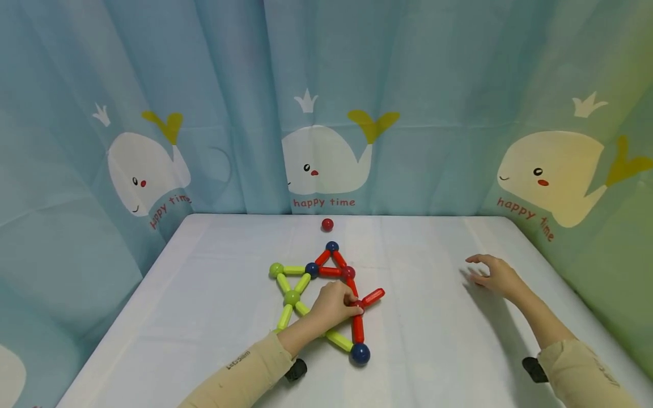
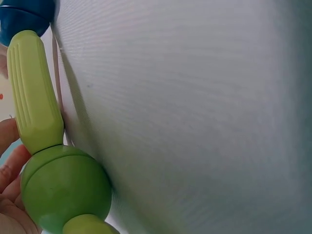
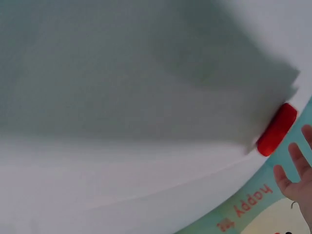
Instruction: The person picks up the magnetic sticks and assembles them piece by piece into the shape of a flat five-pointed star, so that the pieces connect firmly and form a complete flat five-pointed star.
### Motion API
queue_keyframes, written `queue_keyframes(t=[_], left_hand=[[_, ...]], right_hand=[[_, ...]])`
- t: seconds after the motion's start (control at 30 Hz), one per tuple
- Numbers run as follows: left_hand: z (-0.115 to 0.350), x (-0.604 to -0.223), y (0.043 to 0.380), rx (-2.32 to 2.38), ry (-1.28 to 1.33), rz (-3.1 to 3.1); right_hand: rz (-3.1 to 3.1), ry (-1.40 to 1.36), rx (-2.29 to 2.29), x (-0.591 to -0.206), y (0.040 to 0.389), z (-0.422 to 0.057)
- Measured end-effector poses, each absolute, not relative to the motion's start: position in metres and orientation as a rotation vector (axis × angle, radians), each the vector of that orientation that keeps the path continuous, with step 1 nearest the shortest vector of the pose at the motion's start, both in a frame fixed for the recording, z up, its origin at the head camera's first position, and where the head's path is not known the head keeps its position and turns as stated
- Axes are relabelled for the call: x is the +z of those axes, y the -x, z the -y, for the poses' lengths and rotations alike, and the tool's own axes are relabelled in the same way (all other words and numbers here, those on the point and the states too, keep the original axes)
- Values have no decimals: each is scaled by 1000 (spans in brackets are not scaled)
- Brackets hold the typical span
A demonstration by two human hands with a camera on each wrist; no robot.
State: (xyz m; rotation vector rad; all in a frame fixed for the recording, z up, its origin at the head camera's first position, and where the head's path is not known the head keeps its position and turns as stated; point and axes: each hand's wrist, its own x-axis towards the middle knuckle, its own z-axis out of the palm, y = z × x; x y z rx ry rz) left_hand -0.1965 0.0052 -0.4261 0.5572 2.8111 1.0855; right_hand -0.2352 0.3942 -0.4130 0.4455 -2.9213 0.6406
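Observation:
My left hand reaches over a flat frame of toy rods and balls, thumb and fingers pinching a red ball. From that ball a red rod sticks out to the right, its far end free. Another red rod leads down to a blue ball. In the left wrist view a green ball and a light green rod partly cover the left fingers. My right hand hovers at the right with fingers apart, holding nothing. The right wrist view has a red rod near its fingertips.
A loose red ball lies near the back edge of the white table. The frame's upper part is a red triangle with a blue ball on top; green rods extend left. A patterned curtain encloses the back and sides.

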Motion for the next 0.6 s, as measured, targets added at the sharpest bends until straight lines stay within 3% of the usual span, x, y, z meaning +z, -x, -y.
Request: queue_keyframes(t=[0.6], left_hand=[[-8, -425, 197, 1021, -568, -2847]], right_hand=[[3099, -358, 562, -422, 236, -425]])
